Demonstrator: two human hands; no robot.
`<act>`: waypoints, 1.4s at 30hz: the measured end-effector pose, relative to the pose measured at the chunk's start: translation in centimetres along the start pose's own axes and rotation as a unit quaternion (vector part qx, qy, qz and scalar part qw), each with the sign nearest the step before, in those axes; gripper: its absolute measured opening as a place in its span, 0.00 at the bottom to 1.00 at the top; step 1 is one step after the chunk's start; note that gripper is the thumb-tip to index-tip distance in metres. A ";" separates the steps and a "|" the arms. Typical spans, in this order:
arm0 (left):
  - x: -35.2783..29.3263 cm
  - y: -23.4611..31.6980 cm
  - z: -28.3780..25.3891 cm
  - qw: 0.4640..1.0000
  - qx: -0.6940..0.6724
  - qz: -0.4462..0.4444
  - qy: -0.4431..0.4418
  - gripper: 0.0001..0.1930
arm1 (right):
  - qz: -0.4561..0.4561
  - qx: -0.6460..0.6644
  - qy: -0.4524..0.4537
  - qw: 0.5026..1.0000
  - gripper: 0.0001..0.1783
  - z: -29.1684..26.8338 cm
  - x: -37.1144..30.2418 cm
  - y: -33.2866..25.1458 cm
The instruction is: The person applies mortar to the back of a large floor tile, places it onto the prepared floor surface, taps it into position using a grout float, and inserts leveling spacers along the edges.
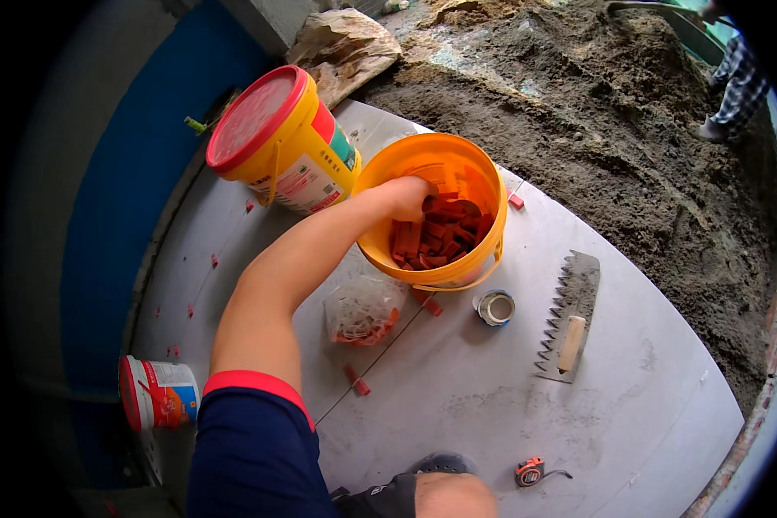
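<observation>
My left arm reaches up from the lower left. My left hand (408, 198) is inside an open orange bucket (387, 164), over a heap of red plastic tile-levelling wedges (436, 240). Its fingers dip behind the hand among the wedges, so their grip is hidden. The bucket stands on large pale grey tiles (457, 388), its wire handle hanging at the near side. Close below it sits a clear plastic bag (363, 302) of whitish and red pieces. More red wedges (356, 380) lie along a tile joint. My right hand is out of view.
A yellow bucket with red lid (259, 121) leans at the upper left; a smaller white-and-red tub (164, 393) lies below. On the tiles are a tape roll (495, 307), notched trowel (570, 319) and tape measure (531, 471). Beyond are heaped sand (578, 112) and another person's leg (738, 86).
</observation>
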State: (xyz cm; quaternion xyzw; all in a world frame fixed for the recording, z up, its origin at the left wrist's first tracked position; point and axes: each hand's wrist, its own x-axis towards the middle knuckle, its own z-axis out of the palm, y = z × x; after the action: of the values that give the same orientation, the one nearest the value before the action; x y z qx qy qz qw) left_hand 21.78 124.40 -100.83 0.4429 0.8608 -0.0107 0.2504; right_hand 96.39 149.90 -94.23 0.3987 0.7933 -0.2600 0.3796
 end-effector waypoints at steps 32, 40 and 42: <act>-15.1 44.6 5.0 0.819 -0.153 0.551 -0.047 0.14 | -0.180 0.820 -0.233 0.491 0.25 -1.5 1.3 -11.3; -15.2 52.9 13.6 0.763 -0.080 0.637 -0.074 0.16 | -0.137 0.884 -0.079 0.439 0.13 6.2 0.3 -3.3; -15.4 53.6 15.4 0.755 -0.146 0.633 -0.090 0.16 | -0.096 0.893 -0.023 0.440 0.15 8.3 -0.1 -0.6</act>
State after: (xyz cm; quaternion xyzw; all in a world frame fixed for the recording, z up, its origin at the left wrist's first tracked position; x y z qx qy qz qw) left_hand 76.91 141.62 -96.63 0.8416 0.3482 0.2367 0.3382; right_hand 99.21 143.55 -98.83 0.4317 0.1465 -0.8682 -0.1958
